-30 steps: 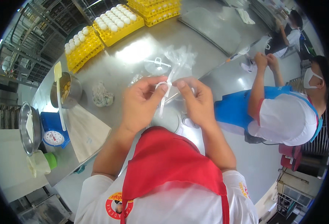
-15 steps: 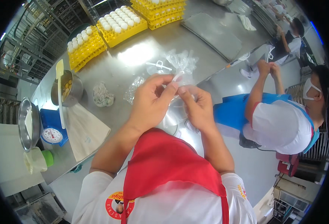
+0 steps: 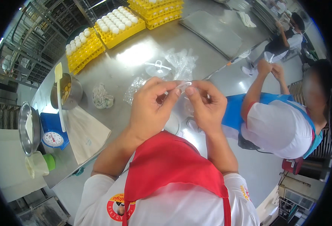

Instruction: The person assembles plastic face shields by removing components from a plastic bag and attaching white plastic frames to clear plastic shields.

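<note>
Both hands pinch a clear plastic bag above the steel table.

The clear plastic bag [image 3: 184, 86] is held up between left hand [image 3: 151, 107] and right hand [image 3: 207, 105], fingertips together on its rim, seemingly to part the film. More crumpled bags [image 3: 181, 62] lie beyond on the steel table [image 3: 143, 52]; yellow egg trays [image 3: 117, 26] sit far left.

I see a long stainless steel worktable [image 3: 143, 56] crossing the view, glare from overhead light pooling on its middle. Wire metal racks [image 3: 30, 49] stand along its far left side. The floor [image 3: 248, 173] is smooth grey and shiny, reflecting light. At lower right a dark shelving unit [image 3: 297, 192] sits beside a red stool [image 3: 292, 165].
</note>
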{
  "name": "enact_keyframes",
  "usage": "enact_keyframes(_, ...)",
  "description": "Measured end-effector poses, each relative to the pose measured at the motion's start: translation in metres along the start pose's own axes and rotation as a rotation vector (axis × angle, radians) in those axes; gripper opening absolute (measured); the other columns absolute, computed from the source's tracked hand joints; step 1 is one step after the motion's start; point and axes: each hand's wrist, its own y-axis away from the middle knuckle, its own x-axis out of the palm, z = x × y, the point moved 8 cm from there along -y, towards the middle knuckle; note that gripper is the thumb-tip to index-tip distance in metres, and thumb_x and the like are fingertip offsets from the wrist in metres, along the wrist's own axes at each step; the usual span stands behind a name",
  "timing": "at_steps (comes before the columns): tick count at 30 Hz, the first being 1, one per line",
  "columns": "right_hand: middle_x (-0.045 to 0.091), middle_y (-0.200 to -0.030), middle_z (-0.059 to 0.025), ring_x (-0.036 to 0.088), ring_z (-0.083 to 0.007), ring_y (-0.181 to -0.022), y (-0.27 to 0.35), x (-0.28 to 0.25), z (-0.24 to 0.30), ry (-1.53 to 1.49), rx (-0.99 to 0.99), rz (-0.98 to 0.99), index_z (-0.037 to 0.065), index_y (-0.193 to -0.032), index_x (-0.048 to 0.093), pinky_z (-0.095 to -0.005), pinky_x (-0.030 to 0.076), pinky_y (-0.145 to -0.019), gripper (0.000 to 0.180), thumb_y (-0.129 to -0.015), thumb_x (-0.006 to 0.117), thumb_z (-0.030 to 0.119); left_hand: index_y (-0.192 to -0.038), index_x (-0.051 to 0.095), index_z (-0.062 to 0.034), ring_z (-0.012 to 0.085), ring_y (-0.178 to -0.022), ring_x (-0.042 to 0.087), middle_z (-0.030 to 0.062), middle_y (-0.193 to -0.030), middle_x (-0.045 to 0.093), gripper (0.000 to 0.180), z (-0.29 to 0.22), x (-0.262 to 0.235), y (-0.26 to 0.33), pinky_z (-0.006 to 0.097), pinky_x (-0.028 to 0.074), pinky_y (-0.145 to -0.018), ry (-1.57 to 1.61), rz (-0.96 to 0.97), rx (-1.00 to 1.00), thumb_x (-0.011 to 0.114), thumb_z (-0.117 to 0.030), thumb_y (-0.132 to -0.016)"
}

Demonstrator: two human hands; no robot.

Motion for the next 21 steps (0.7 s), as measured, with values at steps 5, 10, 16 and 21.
enact_keyframes(5, 0.067, -0.074, 0.0011, 0.038, -0.0047, -0.058, -0.002, -0.002, 0.013, 0.056, -0.084, -0.002, 0.005, -0.095, 0.081, -0.0239, 0.028, -0.051, 0.01, -0.092, 0.084, 0.014, -0.113, 0.078, -0.0022, 0.0177, -0.078, 0.065, 0.0097, -0.095, 0.069, 0.02, 0.002, 0.002, 0.002, 0.03, 0.053, -0.071, 0.086, 0.014, -0.028, 0.075, -0.014, -0.098)
enact_keyframes(10, 0.069, -0.075, 0.0002, 0.04, -0.0059, -0.06, 0.001, -0.003, 0.013, 0.048, -0.074, 0.004, 0.005, -0.094, 0.081, -0.0246, 0.03, -0.053, 0.011, -0.092, 0.084, 0.015, -0.114, 0.072, 0.0036, 0.0069, -0.086, 0.062, 0.003, -0.1, 0.068, 0.019, 0.017, 0.009, 0.007, 0.025, 0.05, -0.076, 0.275, 0.069, -0.075, 0.074, -0.011, -0.102)
enact_keyframes(16, 0.071, -0.077, -0.0002, 0.04, -0.0058, -0.061, 0.002, -0.007, 0.012, 0.074, -0.078, -0.018, 0.005, -0.094, 0.082, -0.0245, 0.03, -0.054, 0.011, -0.093, 0.084, 0.016, -0.116, 0.077, -0.002, 0.01, -0.079, 0.061, 0.0042, -0.1, 0.069, 0.022, 0.027, 0.018, 0.012, 0.026, 0.05, -0.074, 0.409, 0.078, -0.233, 0.076, -0.017, -0.1)
enact_keyframes(21, 0.072, -0.079, 0.0, 0.04, -0.0049, -0.062, 0.002, -0.009, 0.009, 0.064, -0.037, -0.031, 0.005, -0.096, 0.082, -0.0239, 0.03, -0.055, 0.011, -0.094, 0.083, 0.016, -0.119, 0.074, 0.0006, 0.0064, -0.082, 0.061, 0.0014, -0.098, 0.07, 0.023, 0.026, 0.022, 0.012, 0.023, 0.049, -0.073, 0.443, 0.081, -0.222, 0.075, -0.015, -0.102)
